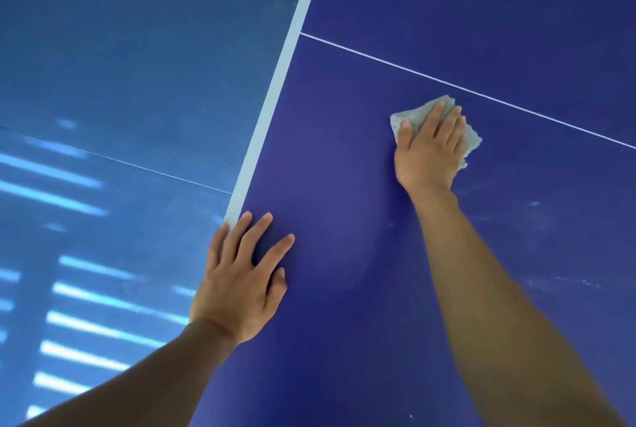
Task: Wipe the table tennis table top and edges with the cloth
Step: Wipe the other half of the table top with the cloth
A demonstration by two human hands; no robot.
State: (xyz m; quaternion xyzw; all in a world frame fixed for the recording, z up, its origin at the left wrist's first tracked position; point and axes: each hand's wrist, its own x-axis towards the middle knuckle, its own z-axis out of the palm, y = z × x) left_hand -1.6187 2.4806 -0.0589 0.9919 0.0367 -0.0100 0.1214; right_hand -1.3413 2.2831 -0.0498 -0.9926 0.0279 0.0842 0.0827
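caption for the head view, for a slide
Right hand presses a cloth on the blue table; left hand rests flat by the white edge.

No readable text, label or number anywhere in view

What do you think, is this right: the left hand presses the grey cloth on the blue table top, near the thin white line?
Not quite: it is the other hand. The head view shows the right hand pressing the grey cloth on the blue table top, near the thin white line. The left hand rests bare at the white edge band.
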